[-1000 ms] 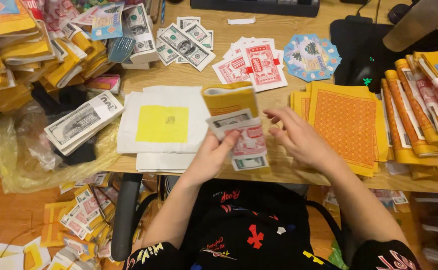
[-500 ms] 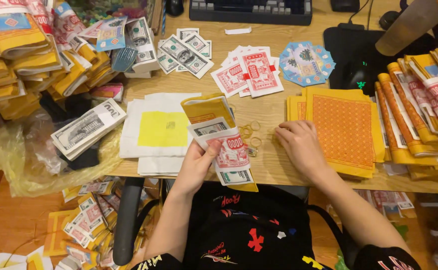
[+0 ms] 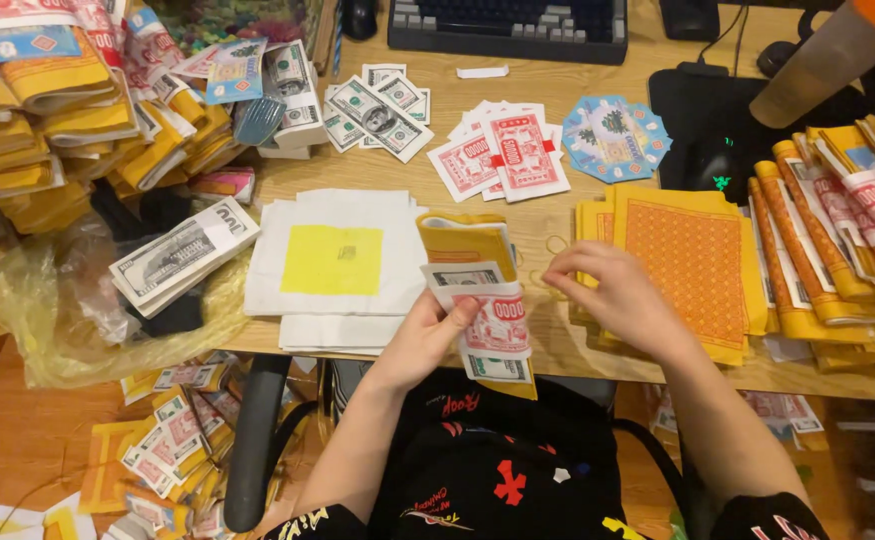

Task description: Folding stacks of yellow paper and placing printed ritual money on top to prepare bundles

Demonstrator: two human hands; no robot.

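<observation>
At desk edge | left hand point(image 3: 427, 335) still grips paper bundle point(image 3: 477, 300) | right hand point(image 3: 612, 295) lifted off orange stack point(image 3: 687, 260), fingers curled, empty

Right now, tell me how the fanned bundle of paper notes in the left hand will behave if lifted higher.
The bundle of paper notes probably flops: thin sheets overhang the left hand unsupported. Likely light, since a thumb pinch holds it. The fanned, offset layers may slide apart, as nothing visibly binds them.

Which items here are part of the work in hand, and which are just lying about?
In hand:
left hand holding a fanned bundle of paper notes
right hand over the orange sheets

Lying about:
keyboard
mouse
red notes
white sheets with yellow square
</observation>
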